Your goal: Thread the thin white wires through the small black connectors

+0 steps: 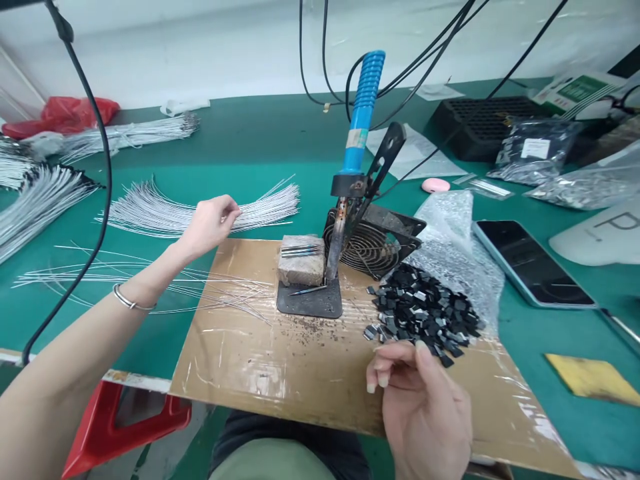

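My left hand (213, 223) reaches over a loose bundle of thin white wires (155, 212), thumb and fingertips pinched together on a wire at its near edge. My right hand (425, 407) is palm up above the cardboard, fingers curled in and thumb against the index finger; whatever is between them cannot be made out. Just beyond its fingertips lies a heap of small black pieces with metal parts (425, 310). Between the hands a blue-handled soldering iron (363, 100) stands tip down in its holder, beside a grey block (301, 263) with short metal rods on it.
Loose white wires (220, 293) overlap the left of the cardboard sheet (240, 373). A black fan (373, 243) stands behind the iron. To the right are bubble wrap (450, 247), a phone (535, 263) and a yellow sponge (593, 378). A black cable (103, 147) hangs at left.
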{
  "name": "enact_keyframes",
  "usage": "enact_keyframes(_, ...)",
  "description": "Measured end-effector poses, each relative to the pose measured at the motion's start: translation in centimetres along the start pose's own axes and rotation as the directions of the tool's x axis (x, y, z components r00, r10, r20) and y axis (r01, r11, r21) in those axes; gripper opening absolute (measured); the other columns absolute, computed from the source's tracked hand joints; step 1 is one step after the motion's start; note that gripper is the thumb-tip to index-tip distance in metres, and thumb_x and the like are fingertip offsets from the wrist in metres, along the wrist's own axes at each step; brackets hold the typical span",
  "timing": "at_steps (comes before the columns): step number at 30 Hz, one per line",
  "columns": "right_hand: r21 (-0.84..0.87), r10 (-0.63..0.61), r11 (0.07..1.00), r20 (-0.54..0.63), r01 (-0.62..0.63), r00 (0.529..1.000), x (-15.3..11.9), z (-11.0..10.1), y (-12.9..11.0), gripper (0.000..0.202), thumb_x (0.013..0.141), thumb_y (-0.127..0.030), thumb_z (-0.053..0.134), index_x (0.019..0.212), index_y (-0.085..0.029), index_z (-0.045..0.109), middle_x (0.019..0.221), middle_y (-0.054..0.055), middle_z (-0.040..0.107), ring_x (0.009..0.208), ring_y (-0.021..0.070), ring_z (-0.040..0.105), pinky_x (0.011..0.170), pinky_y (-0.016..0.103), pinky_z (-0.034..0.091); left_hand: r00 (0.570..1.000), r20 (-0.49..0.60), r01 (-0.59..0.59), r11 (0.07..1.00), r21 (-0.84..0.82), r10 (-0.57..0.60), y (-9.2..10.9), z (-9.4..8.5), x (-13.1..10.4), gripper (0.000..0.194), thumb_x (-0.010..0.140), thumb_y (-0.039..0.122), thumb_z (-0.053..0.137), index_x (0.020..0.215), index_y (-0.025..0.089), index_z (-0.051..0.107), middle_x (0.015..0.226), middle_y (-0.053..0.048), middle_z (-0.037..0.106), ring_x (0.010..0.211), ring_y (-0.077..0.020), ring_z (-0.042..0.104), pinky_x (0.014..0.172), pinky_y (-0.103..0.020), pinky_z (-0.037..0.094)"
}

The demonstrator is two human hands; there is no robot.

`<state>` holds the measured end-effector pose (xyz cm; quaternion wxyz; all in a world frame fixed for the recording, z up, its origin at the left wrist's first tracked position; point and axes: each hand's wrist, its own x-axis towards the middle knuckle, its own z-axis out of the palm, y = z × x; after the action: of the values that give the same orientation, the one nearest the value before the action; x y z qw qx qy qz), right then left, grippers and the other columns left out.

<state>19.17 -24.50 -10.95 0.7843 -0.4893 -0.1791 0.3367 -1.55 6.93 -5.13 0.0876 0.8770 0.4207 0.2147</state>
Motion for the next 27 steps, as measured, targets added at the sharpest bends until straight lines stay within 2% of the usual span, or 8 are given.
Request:
enact_keyframes(4,0.001,-0.003,1.0,0.002,0.003,1.0,0.0,0.0,0.1,0.031,0.09,-0.04,0.073,0.074,-0.015,0.082,0.059,0.006,0.066,0.049,0.0143,0.057,0.041,0.026,0.05,0.989,-0.09,0.096,0.977,-0.192,-0.115,0.1,-1.1,-0.3,0.019,0.095,0.035,0.058,0.089,0.018,0.065,0.079,-0.006,0.077,0.069,-0.0166,0.07,0.069,-0.029,0.051)
enact_keyframes(9,-0.005,0.005,1.0,0.002,-0.005,1.0,0.0,0.0,0.2,0.032,0.089,-0.041,0.074,0.073,-0.014,0.082,0.059,0.006,0.066,0.049,0.0138,0.057,0.042,0.025,0.05,0.963,-0.188,0.104,0.912,-0.398,-0.192,1.2,-3.0,-1.4,0.016,0.092,0.032,0.066,0.083,0.018,0.066,0.067,0.0,0.07,0.06,-0.0127,0.066,0.062,-0.026,0.053)
enact_keyframes(14,-0.007,0.013,1.0,0.014,-0.013,1.0,-0.1,-0.1,0.2,0.032,0.09,-0.041,0.073,0.075,-0.015,0.082,0.06,0.006,0.067,0.05,0.0131,0.057,0.043,0.024,0.05,0.96,-0.229,0.069,0.93,-0.361,-0.16,3.6,-6.2,-4.4,0.011,0.095,0.023,0.066,0.093,0.014,0.069,0.079,0.004,0.07,0.064,-0.0057,0.058,0.064,-0.019,0.046)
enact_keyframes(17,-0.038,-0.018,0.999,0.035,0.02,0.999,-0.3,-0.1,0.4,0.031,0.094,-0.039,0.069,0.077,-0.016,0.082,0.062,0.005,0.067,0.051,0.0129,0.058,0.045,0.024,0.05,0.961,-0.243,0.056,0.95,-0.308,-0.135,4.8,-8.1,-7.4,0.009,0.092,0.02,0.071,0.088,0.012,0.07,0.076,0.005,0.067,0.071,-0.006,0.057,0.067,-0.018,0.042)
enact_keyframes(19,-0.12,-0.064,0.99,0.081,0.074,0.995,-0.7,0.1,0.6,0.028,0.096,-0.034,0.067,0.08,-0.018,0.083,0.064,0.004,0.068,0.054,0.0128,0.06,0.048,0.023,0.051,0.985,-0.151,0.041,0.954,-0.298,-0.089,5.3,-8.9,-9.5,0.012,0.089,0.018,0.073,0.079,0.013,0.069,0.07,0.005,0.065,0.067,-0.0065,0.055,0.064,-0.019,0.042)
enact_keyframes(20,-0.17,-0.09,0.979,0.125,0.11,0.988,-0.9,0.3,0.8,0.026,0.097,-0.032,0.066,0.082,-0.018,0.082,0.065,0.004,0.068,0.055,0.0127,0.061,0.05,0.023,0.051,0.997,-0.04,0.047,0.946,-0.321,-0.063,5.6,-9.2,-10.5,0.011,0.09,0.018,0.073,0.079,0.014,0.07,0.069,0.004,0.065,0.065,-0.0069,0.054,0.061,-0.02,0.042)
enact_keyframes(23,-0.27,-0.091,0.946,0.301,0.177,0.949,-1.5,1.4,1.0,0.013,0.095,-0.024,0.069,0.091,-0.022,0.081,0.072,0.002,0.068,0.056,0.0119,0.062,0.052,0.023,0.051,0.968,0.232,-0.007,0.939,-0.344,0.092,6.4,-9.4,-12.6,0.009,0.093,0.015,0.065,0.086,0.019,0.07,0.075,0.002,0.068,0.065,-0.0096,0.055,0.059,-0.022,0.043)
enact_keyframes(27,-0.253,0.002,0.961,0.411,0.112,0.912,-2.0,3.1,1.1,0.007,0.088,-0.022,0.075,0.093,-0.024,0.079,0.082,0.002,0.068,0.061,0.0128,0.062,0.054,0.024,0.052,0.932,0.289,-0.118,0.939,-0.324,0.217,7.5,-8.8,-13.3,0.015,0.095,0.015,0.06,0.085,0.022,0.069,0.074,0.003,0.068,0.066,-0.0101,0.056,0.065,-0.023,0.043)
